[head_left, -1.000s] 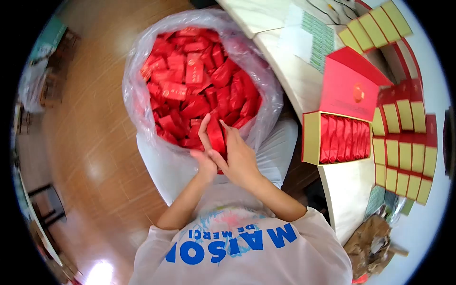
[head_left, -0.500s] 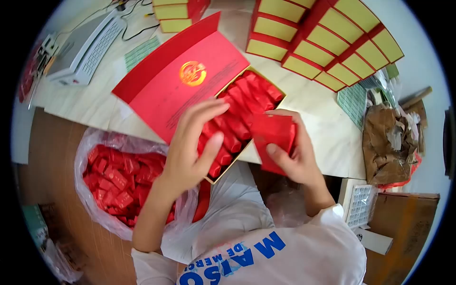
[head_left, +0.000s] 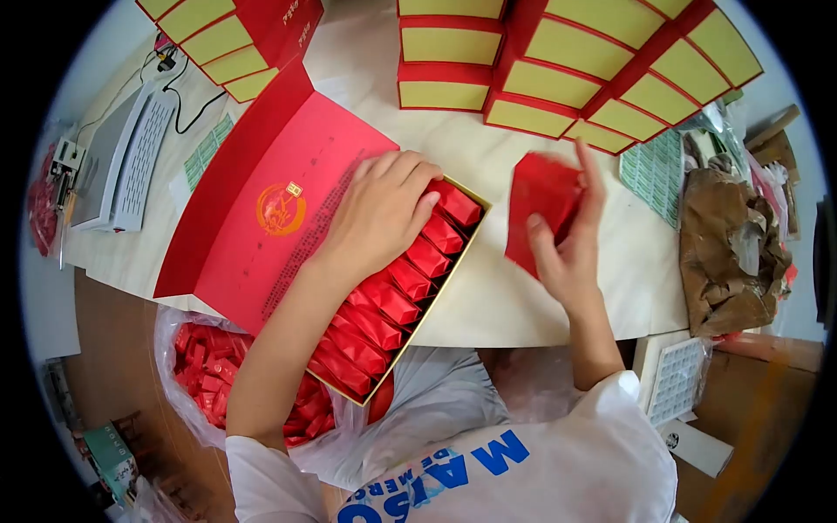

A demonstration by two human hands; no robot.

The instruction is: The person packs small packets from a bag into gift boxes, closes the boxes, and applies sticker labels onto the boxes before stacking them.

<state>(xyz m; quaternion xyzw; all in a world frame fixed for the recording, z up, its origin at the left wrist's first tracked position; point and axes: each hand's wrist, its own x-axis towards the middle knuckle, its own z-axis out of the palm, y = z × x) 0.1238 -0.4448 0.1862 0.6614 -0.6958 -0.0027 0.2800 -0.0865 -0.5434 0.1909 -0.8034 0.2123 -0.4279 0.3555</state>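
An open red gift box (head_left: 440,322) lies tilted across the table's front edge, its lid folded back and printed with a gold emblem. Rows of shiny red foil sachets (head_left: 384,298) fill it. My left hand (head_left: 379,213) rests palm down over the far sachets, fingers extended and slightly bent, thumb apart; what lies under the palm is hidden. To the right of the box, my right hand (head_left: 571,244) holds a flat red paper sleeve (head_left: 539,205) between thumb and fingers, raised above the table. Motion blurs its upper edge.
Stacked red-and-yellow boxes (head_left: 558,83) stand at the back, with another stack (head_left: 228,48) at back left. A clear bag of small red packets (head_left: 209,370) sits below the table. Left is a white device (head_left: 126,166); right is crumpled brown paper (head_left: 728,248).
My right hand has moved right and away from the box with the red paper sleeve. My left hand has come down onto the sachets. The view has shifted, so the box appears further left.
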